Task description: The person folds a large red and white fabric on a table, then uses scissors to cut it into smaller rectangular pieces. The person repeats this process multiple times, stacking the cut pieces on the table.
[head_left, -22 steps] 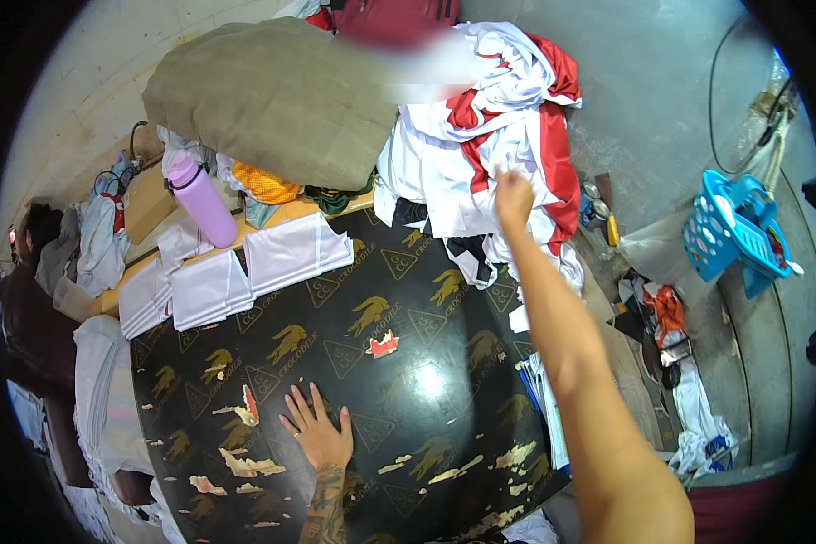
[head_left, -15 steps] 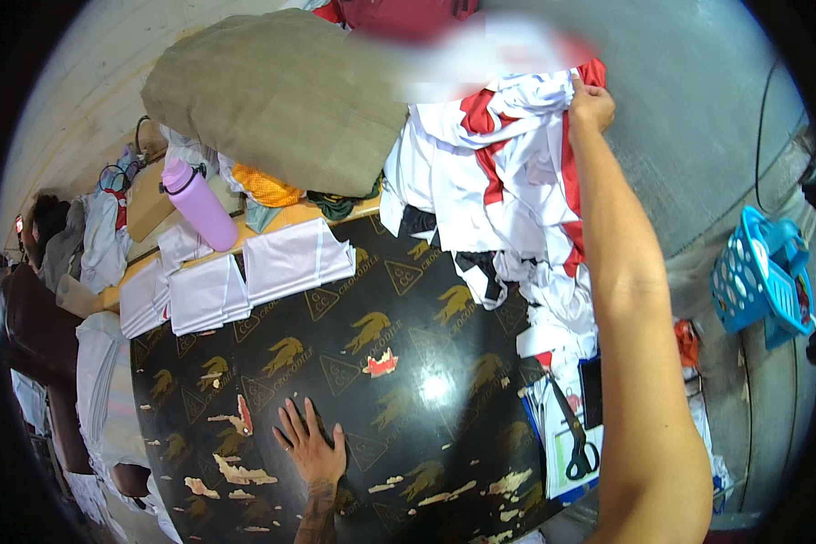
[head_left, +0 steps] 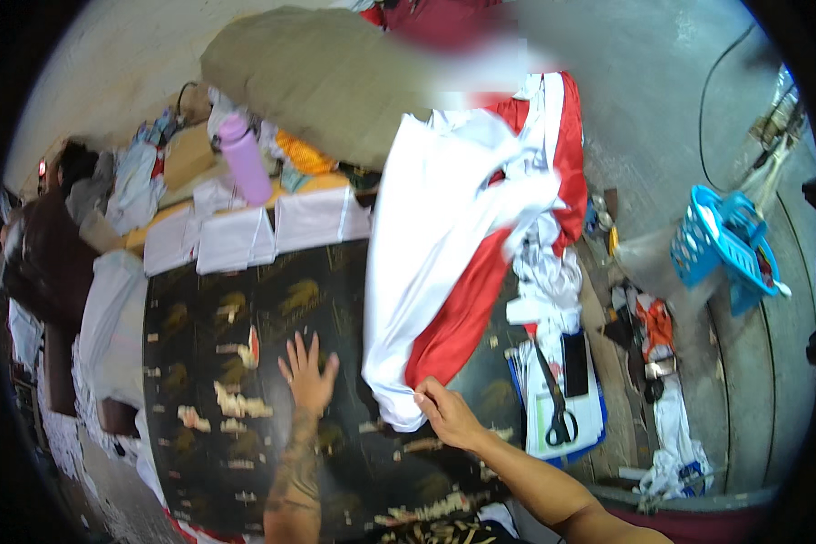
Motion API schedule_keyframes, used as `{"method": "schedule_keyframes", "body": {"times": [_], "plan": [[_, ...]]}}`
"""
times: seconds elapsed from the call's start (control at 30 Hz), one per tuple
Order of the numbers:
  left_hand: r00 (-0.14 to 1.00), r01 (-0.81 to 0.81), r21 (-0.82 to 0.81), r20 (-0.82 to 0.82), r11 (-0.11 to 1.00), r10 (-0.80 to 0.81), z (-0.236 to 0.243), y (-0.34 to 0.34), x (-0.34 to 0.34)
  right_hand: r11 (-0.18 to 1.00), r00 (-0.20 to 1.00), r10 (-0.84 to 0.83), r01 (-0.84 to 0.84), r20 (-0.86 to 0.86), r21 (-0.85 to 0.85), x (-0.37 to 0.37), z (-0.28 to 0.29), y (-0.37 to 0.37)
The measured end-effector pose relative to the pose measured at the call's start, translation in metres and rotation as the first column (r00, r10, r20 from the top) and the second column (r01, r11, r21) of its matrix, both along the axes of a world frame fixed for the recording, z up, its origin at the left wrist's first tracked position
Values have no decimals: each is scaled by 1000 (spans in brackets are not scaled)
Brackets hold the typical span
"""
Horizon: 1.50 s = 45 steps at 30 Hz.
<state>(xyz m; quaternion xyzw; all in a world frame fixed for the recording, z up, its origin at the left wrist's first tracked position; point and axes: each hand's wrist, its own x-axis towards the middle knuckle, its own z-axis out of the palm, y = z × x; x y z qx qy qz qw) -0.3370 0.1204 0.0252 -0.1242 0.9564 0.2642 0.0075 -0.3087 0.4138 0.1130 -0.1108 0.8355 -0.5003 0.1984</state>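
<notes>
A long white and red cloth piece (head_left: 462, 308) stretches from the heap at the table's far right down toward me. Its near end is pinched in my right hand (head_left: 448, 415), above the black tabletop (head_left: 290, 308). The cloth is smeared by motion along its length. My left hand (head_left: 310, 384) lies on the worn board to the left, fingers spread, holding nothing. Just right of the cloth, black-handled scissors (head_left: 558, 408) rest on a stack of papers (head_left: 539, 431), with a dark flat phone-like object (head_left: 575, 363) beside them.
Folded white cloths (head_left: 236, 239) line the table's far left edge, with a lilac bottle (head_left: 245, 163) behind them. A large olive covered bundle (head_left: 308, 82) sits at the back. A blue plastic basket (head_left: 721, 240) stands to the right. White fabric (head_left: 113, 326) hangs at the left.
My right hand has come from the far heap toward me, drawing the white and red cloth over the table. The left hand stays spread on the board. The view has shifted somewhat.
</notes>
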Motion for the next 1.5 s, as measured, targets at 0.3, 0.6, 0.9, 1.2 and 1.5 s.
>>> {"method": "schedule_keyframes", "body": {"times": [0.3,0.6,0.9,1.2,1.5], "plan": [[801,448,703,-39,553,-598,163,0,155,980,930,117,-53,-349,189,99,189,-15],[822,487,155,-416,860,-390,353,-252,248,942,537,41,260,-842,211,20,262,-101],[647,62,51,-762,997,-1,474,-152,294,916,268,2,-386,-963,-106,135,352,-223],[890,-370,-671,-454,643,39,447,-322,341,817,538,450,74,-712,572,49,251,-205],[287,-879,-214,-951,426,114,270,-394,532,989,169,-50,149,-984,-25,38,288,-138]]}}
